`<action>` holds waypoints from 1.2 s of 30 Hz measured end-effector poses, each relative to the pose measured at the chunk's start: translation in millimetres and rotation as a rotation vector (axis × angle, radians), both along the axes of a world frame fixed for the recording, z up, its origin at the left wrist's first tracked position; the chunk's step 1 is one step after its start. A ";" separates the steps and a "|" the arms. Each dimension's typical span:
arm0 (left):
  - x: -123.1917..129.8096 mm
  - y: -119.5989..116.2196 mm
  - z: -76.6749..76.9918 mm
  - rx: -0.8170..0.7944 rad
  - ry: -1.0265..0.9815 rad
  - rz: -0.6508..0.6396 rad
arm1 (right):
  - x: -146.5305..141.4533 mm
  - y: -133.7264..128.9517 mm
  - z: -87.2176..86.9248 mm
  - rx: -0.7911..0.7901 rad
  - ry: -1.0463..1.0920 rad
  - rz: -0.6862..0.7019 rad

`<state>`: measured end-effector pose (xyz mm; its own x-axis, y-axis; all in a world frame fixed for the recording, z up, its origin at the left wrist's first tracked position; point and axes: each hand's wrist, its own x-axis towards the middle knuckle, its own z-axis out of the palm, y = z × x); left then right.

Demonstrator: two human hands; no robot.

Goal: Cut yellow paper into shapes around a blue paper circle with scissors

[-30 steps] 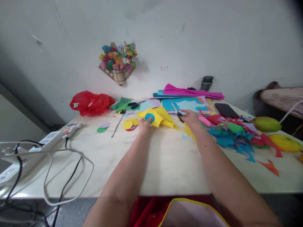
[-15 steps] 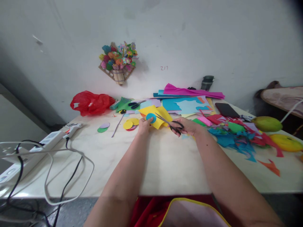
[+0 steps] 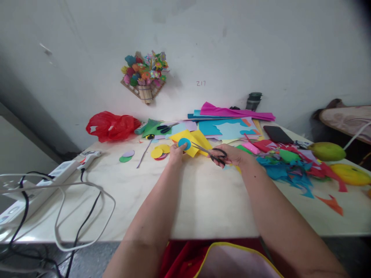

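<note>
My left hand (image 3: 176,153) pinches a blue disc (image 3: 184,144) against a piece of yellow paper (image 3: 193,148), with the thumb on the disc. My right hand (image 3: 230,155) is closed round the handles of black-handled scissors (image 3: 215,154). Their blades point left over the yellow paper, with the tips close to the disc's right edge. Yellow and red discs (image 3: 157,153) lie left of my left hand. Farther left, a purple disc overlaps a green disc (image 3: 125,159).
Colored scraps (image 3: 285,170) are heaped at the right, beside a phone (image 3: 278,135) and two mangoes (image 3: 326,151). Paper sheets (image 3: 205,127), spare scissors (image 3: 165,128) and a red bag (image 3: 113,125) lie at the back. A power strip (image 3: 62,170) with cables occupies the left.
My right hand and the scissors have moved slightly right, drawing the blades back from the disc. The yellow paper and disc have shifted slightly left.
</note>
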<state>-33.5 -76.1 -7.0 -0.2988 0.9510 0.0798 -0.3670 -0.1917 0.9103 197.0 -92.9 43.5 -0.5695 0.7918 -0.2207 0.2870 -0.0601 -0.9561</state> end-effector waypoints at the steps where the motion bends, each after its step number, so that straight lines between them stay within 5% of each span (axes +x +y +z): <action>1: 0.2 -0.4 0.7 -0.010 -0.004 -0.006 | -0.4 -0.7 0.8 -0.002 -0.002 -0.002; 22: -1.0 2.8 -1.6 -0.069 0.059 0.017 | -1.1 0.0 3.1 -0.076 -0.031 -0.010; 36: 6.2 1.1 8.2 -0.160 -0.132 -0.047 | -10.6 -3.5 0.7 0.006 0.028 -0.070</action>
